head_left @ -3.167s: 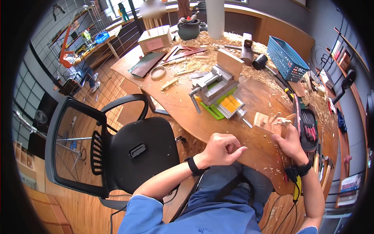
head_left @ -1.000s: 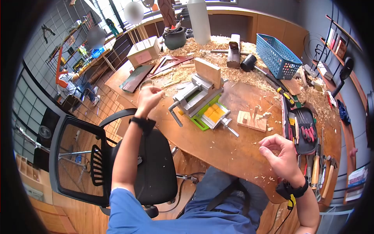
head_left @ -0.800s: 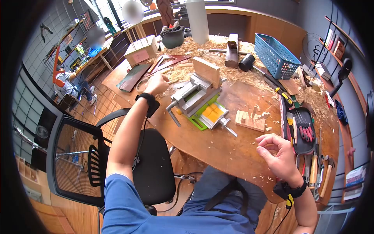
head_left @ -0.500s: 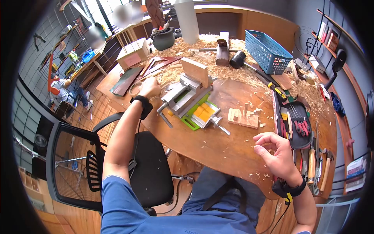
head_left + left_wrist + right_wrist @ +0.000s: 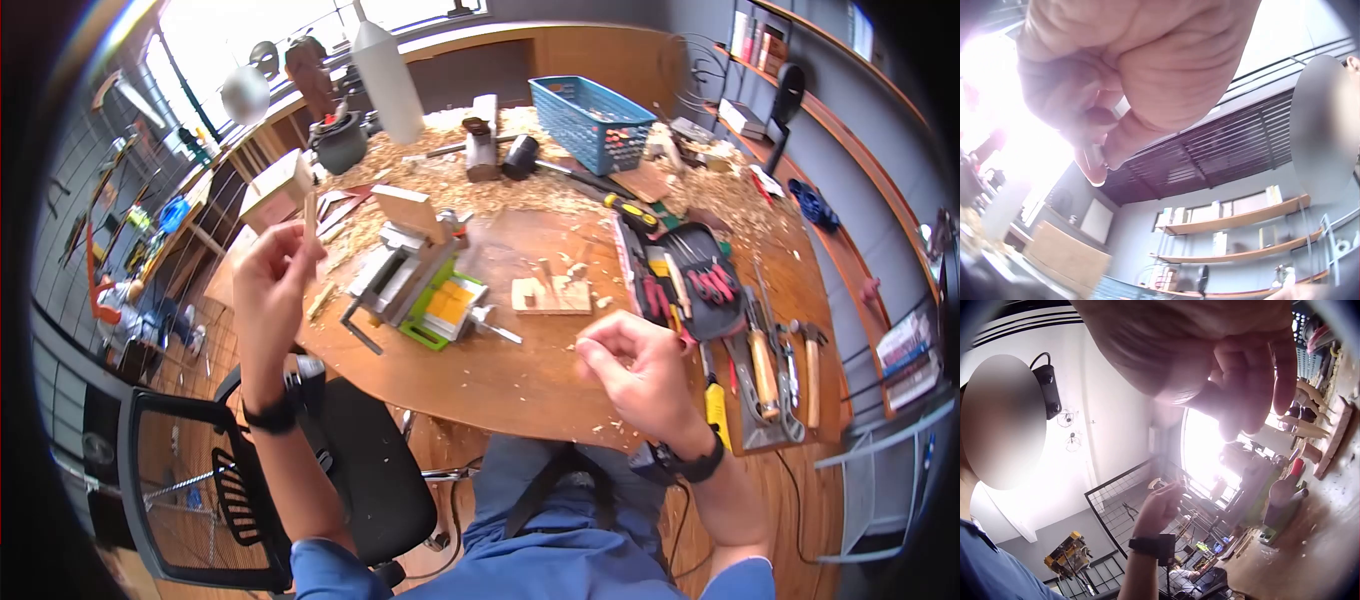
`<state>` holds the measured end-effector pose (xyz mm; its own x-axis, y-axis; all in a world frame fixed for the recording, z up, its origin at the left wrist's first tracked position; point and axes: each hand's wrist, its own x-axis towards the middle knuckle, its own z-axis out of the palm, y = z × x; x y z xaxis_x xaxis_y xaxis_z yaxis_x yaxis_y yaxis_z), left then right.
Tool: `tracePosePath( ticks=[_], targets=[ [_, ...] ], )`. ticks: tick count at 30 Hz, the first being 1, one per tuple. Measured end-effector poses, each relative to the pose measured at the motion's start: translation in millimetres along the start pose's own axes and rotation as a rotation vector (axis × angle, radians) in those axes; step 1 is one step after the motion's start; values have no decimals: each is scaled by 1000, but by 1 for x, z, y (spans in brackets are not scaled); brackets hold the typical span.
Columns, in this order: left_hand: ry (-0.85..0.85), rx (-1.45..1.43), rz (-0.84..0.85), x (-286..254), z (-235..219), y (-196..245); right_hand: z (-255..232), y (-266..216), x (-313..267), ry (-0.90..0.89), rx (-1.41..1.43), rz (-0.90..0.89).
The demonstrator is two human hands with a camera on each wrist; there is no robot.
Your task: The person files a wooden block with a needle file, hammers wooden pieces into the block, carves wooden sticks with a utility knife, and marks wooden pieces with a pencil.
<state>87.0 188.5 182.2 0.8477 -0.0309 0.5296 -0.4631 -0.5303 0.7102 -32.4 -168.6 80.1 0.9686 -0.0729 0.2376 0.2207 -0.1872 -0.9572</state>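
Observation:
Raised over the left side of the workbench (image 5: 480,380), my left hand (image 5: 270,290) pinches a short thin wooden stick (image 5: 311,208) that stands up from the fingertips. In the left wrist view the curled fingers hide most of it. My right hand (image 5: 640,375) hovers over the front right of the bench, fingers loosely curled with nothing visible in them. A wooden block with small pegs (image 5: 552,295) lies just beyond it. Between the hands stands a metal vise (image 5: 395,270) on a green base, with an upright wooden board (image 5: 408,212) at its back.
To the right lie a black tool case (image 5: 705,300), a hammer (image 5: 812,370) and other hand tools. Wood shavings (image 5: 450,190) cover the back, around a blue basket (image 5: 600,130) and a black mallet (image 5: 521,155). An office chair (image 5: 375,470) stands at the left.
My left hand reached to the far left of the bench near the wooden ring, then came back up with the stick. The right hand left the pegged block and stays loosely curled. The view turned right.

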Motion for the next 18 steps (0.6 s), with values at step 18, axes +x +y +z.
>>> tracePosePath(
  ticks=[18],
  targets=[
    [-555, -884, -290, -162, 192, 15, -3, 0, -25, 74, -327, -309]
  ],
)
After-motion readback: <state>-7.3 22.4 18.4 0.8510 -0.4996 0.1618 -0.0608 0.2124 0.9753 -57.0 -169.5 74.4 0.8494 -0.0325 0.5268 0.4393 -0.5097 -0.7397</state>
